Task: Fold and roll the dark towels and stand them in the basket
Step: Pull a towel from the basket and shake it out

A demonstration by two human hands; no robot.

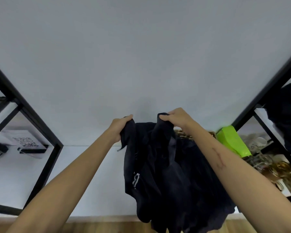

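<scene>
**Dark towel held up by its top edge, ready to be squared before folding**

We have one dark towel [168,167] lifted in front of us, hanging in loose, bunched folds from its upper edge down to below the near edge of the white tabletop [91,174]. Our left hand [122,126] has its fingers curled round one gathered corner of the cloth, and our right hand [174,117] pinches another gathered part of the top edge; the two grips sit close together, so the fabric between them sags and doubles over itself. A pale letter mark shows on the left side of the hanging cloth.

Just behind the towel, partly hidden by it and by our right forearm, we can see the woven rim of the basket [183,133]; whether anything stands in it already we cannot tell.

To do this step well, we judge that we should draw our hands apart along the top edge until the cloth hangs flat, check that we really hold the two corners and not mid-edge bunches, and then lay it down on the open tabletop to the left, where there is room to smooth it before folding and rolling.

Further out, a bright green packet [232,140] leans beside the basket, glassware [257,143] clutters the right, and a black shelf frame [32,118] stands at each side.
</scene>
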